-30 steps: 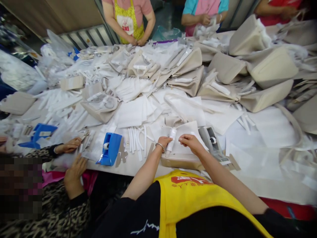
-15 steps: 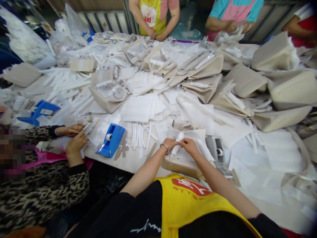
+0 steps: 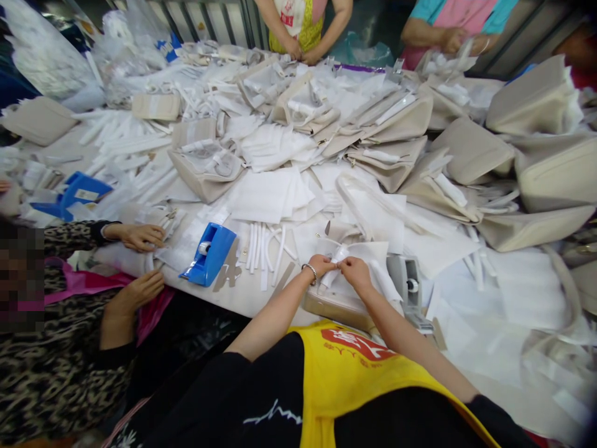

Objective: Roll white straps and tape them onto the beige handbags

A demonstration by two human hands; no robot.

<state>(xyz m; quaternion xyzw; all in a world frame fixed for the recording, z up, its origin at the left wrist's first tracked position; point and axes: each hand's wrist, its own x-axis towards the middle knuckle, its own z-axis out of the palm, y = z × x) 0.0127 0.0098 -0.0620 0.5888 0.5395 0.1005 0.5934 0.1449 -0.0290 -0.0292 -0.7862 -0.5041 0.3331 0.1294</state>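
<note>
A beige handbag (image 3: 340, 307) lies in front of me at the table edge, with thin white wrapping over its upper part. My left hand (image 3: 323, 265), with a bracelet at the wrist, pinches a strip of white foam wrap (image 3: 341, 252) wound around a part of the bag. Close beside it, my right hand (image 3: 354, 272) is closed on the same wrap, its fingertips nearly meeting those of the left. What lies under the wrap is hidden. Just right of the bag stands a grey tape dispenser (image 3: 408, 287).
To the left are a blue tape dispenser (image 3: 208, 254) and white foam tubes (image 3: 259, 246). Foam sheets (image 3: 268, 194) and several beige bags (image 3: 555, 171) cover the table beyond. A co-worker's hands (image 3: 140, 292) handle wrapped material at left; other people stand across the table.
My hands keep their pinch on the wrap with hardly any movement. The co-worker's hands at left have moved apart, one lower. The camera view has tilted slightly down.
</note>
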